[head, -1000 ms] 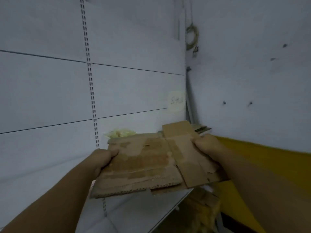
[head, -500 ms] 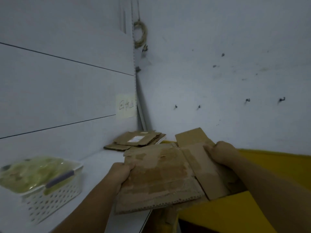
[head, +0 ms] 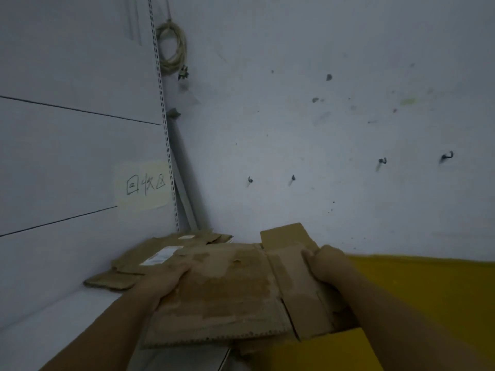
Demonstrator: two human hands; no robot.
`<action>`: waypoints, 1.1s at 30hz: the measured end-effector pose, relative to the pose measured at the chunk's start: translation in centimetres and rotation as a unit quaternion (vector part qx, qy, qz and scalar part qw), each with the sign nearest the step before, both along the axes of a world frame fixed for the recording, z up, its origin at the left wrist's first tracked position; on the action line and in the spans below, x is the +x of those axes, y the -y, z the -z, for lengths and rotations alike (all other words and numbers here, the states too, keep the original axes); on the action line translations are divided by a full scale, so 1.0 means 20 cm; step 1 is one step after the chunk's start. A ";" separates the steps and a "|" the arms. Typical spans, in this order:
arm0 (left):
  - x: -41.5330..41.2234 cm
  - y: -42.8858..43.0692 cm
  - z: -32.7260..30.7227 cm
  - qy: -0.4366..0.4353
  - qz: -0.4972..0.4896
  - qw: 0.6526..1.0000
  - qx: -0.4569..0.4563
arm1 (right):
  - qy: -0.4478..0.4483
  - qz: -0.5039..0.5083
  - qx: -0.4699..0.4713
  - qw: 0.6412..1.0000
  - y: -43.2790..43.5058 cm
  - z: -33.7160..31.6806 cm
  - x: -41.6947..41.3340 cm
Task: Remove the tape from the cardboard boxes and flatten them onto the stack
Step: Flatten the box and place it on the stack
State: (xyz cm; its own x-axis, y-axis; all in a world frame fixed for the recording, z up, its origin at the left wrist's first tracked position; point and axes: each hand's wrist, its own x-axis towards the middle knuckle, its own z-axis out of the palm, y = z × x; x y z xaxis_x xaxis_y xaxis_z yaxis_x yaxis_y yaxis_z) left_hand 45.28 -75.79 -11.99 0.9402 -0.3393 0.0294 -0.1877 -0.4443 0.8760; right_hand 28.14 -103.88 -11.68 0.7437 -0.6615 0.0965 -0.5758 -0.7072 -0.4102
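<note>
A flattened brown cardboard box [head: 227,295] with torn, rough patches is held level in front of me. My left hand [head: 163,282] grips its left edge and my right hand [head: 325,265] grips its right flaps. Just beyond it, in the corner of the white shelf [head: 67,314], lies the stack of flattened cardboard [head: 150,259]; the top piece carries a white label. The held box overlaps the stack's near right part in view; I cannot tell if they touch.
A paper note with handwriting [head: 144,184] is stuck on the left panel. A coil of rope [head: 172,46] hangs in the corner above. Small hooks [head: 447,156] stick out of the right wall. A yellow surface [head: 428,295] lies to the right, below the wall.
The view has swung right and closer to the corner; the white basket has left the frame. Both hands have carried the flattened box toward the stack, which now looks larger and nearer.
</note>
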 end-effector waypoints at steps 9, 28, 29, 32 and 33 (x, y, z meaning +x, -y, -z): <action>0.45 0.00 -0.06 -0.094 -0.076 0.990 -0.070 | 0.034 -0.101 0.000 0.994 0.16 0.02 0.81; 1.28 -0.08 0.04 -0.041 -0.276 0.960 -0.035 | 0.020 -0.290 -0.044 0.956 0.18 0.04 2.41; 1.24 -0.11 0.03 -0.045 -0.299 0.952 -0.037 | 0.017 -0.320 -0.039 0.947 0.14 0.04 2.48; 1.15 -0.16 0.03 -0.054 -0.382 0.921 -0.045 | 0.000 -0.390 0.003 0.921 0.01 0.02 2.68; 1.12 -0.16 0.05 -0.051 -0.413 0.909 -0.038 | -0.005 -0.407 0.014 0.914 -0.03 0.03 2.74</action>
State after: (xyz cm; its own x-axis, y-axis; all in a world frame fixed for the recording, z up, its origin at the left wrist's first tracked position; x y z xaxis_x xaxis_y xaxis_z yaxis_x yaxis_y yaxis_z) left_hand 67.77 -72.61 -12.98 0.8723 0.4827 -0.0773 0.2655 -0.3350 0.9040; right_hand 82.90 -103.20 -12.28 0.9911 0.1077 0.0788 0.1313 -0.8918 -0.4330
